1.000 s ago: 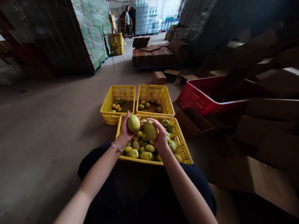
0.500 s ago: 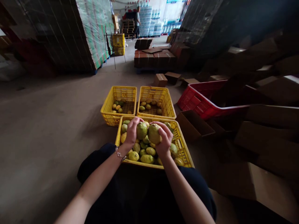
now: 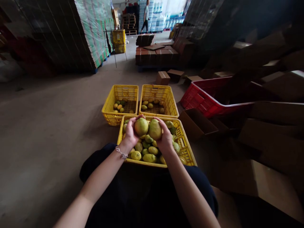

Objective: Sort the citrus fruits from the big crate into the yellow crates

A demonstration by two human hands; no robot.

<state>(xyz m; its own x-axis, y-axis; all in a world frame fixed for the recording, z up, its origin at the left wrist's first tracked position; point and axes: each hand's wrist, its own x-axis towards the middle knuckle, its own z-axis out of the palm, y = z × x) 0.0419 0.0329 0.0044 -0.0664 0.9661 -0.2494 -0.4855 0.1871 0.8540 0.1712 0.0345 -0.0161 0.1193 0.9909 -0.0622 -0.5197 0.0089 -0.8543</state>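
Note:
My left hand [image 3: 131, 131] is closed round a yellow-green lemon [image 3: 141, 126], round and large. Another greenish lemon [image 3: 155, 129] is held in my right hand [image 3: 165, 136], its fingers curled over the far side. The two fruits are side by side above the near yellow crate [image 3: 186, 145], almost touching. Under my hands, several green and yellow lemons [image 3: 149, 158] lie in that crate; my hands and wrists hide part of them.
Beyond stand a left yellow crate [image 3: 108, 109] and a right yellow crate [image 3: 174, 101], each with some fruit inside. A red crate [image 3: 197, 99] and open cardboard boxes [image 3: 197, 125] are on the right. Further back, a person [image 3: 146, 15] walks near stacked pallets [image 3: 129, 22].
Both hands have turned the lemons, so other sides of them show. My left palm has rolled more upward under its fruit. The person at the back has moved to the right.

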